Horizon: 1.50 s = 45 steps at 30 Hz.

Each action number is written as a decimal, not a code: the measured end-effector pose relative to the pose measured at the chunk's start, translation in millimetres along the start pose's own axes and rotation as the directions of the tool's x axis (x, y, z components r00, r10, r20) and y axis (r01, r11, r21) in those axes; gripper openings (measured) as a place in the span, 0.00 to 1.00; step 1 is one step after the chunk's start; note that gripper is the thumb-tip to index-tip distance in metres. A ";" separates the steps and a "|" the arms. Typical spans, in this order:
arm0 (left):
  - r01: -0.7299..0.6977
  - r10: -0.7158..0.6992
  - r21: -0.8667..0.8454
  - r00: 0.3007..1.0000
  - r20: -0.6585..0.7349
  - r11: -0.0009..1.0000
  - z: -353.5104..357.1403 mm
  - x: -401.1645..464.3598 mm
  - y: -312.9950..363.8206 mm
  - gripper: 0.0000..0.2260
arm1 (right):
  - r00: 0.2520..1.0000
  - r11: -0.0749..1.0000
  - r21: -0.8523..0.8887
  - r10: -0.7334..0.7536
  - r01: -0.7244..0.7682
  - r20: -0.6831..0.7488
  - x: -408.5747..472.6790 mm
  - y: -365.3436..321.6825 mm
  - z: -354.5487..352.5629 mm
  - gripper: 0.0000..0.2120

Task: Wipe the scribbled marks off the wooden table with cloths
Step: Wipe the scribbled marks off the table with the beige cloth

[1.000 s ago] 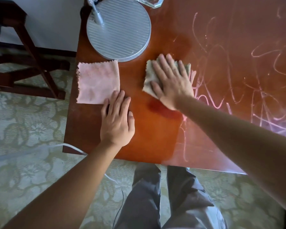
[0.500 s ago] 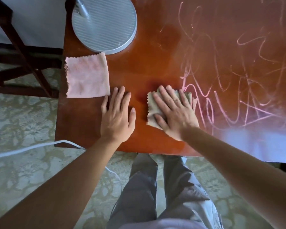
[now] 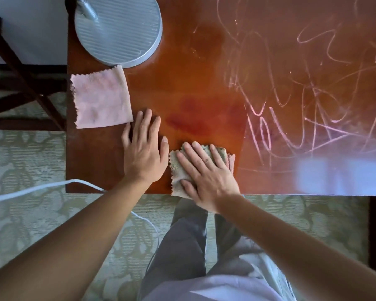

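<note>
A: Risk?

B: Cloth [image 3: 178, 170] sits at the surface [image 3: 193, 83] near edge, partly overhanging. A further pull toward the body could drag it off. Marks [image 3: 291, 127] lie well to the right, unwiped.

A: Grip state?

B: Right hand [image 3: 206, 174] flat, fingers straight, pressing the cloth. Left hand [image 3: 144, 153] flat on bare wood, holding nothing, near a pink cloth [image 3: 102, 98].

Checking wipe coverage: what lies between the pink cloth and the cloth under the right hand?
Head view: the left hand lies flat on the table between the pink cloth and the beige cloth.
</note>
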State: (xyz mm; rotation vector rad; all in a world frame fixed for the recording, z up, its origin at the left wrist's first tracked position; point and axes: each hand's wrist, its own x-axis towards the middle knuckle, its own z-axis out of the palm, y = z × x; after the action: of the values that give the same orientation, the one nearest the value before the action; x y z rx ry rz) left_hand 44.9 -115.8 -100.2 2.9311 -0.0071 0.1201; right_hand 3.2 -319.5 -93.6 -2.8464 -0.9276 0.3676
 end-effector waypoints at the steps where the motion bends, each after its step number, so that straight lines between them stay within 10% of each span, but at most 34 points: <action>1: 0.000 0.000 0.008 1.000 0.009 1.000 -1.3 0.6 1.0 0.23 | 1.000 1.000 -0.022 -0.004 0.005 0.023 6.4 13.7 -5.0 0.33; 8: -0.092 0.091 0.023 0.995 0.026 0.996 -9.9 25.9 15.7 0.21 | 0.896 0.900 0.096 0.434 -0.425 -0.098 70.1 59.6 -30.5 0.32; 14: -0.150 0.148 0.007 0.981 0.123 0.989 5.1 63.2 28.2 0.26 | 0.979 0.982 0.013 0.190 -0.189 -0.071 -31.8 64.4 -0.8 0.32; 22: -0.159 0.158 0.002 0.983 0.093 0.987 10.0 63.5 25.5 0.25 | 0.837 0.844 0.051 0.536 -0.534 -0.108 -40.6 113.6 -20.8 0.33; 30: -0.161 0.161 -0.004 0.985 0.064 0.987 12.4 62.7 24.2 0.25 | 0.972 0.972 0.119 0.213 -0.201 -0.104 -2.8 13.6 1.8 0.33; 40: -0.155 0.156 -0.015 0.985 0.072 0.988 10.7 62.6 24.6 0.25 | 0.749 0.757 0.151 0.652 -0.636 -0.119 29.3 104.2 -28.2 0.32; 45: -0.170 0.170 -0.006 0.983 0.074 0.985 12.0 62.3 23.1 0.26 | 0.937 0.939 0.133 0.332 -0.317 -0.109 42.6 29.9 -13.6 0.31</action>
State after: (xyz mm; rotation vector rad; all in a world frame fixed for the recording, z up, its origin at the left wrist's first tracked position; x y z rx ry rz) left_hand 107.6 -140.6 -102.1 2.9294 -0.2699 0.0364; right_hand 57.0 -318.9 -94.4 -2.8735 -0.3965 0.2528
